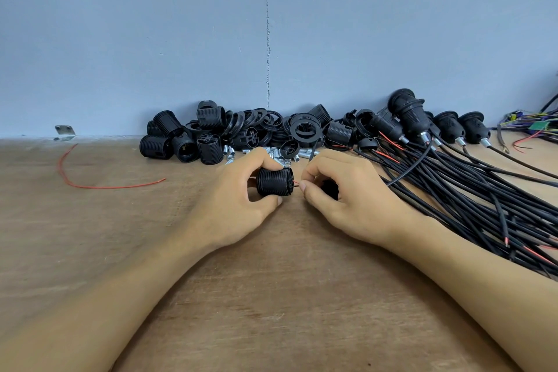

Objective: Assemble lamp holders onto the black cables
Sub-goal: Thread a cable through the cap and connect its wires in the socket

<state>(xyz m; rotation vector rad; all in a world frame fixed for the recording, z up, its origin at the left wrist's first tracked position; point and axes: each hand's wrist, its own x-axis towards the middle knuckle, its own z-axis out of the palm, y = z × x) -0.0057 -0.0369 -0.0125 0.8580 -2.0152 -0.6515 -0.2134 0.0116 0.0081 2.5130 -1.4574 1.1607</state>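
Hands meet in the middle of the brown wooden table. The left hand grips a black ribbed plastic lamp holder, thumb and fingers curled round it. The lamp holder lies on its side, its long way running left to right, with one end facing the right hand. That hand is just beside it and pinches a thin red wire that reaches the holder's end. Something black sits under its fingers; I cannot tell what. I think the wire must go straight in along that line. A big bunch of black cables lies to the right. A pile of black holder parts and small silver metal tubes sit behind the hands, not in the way.
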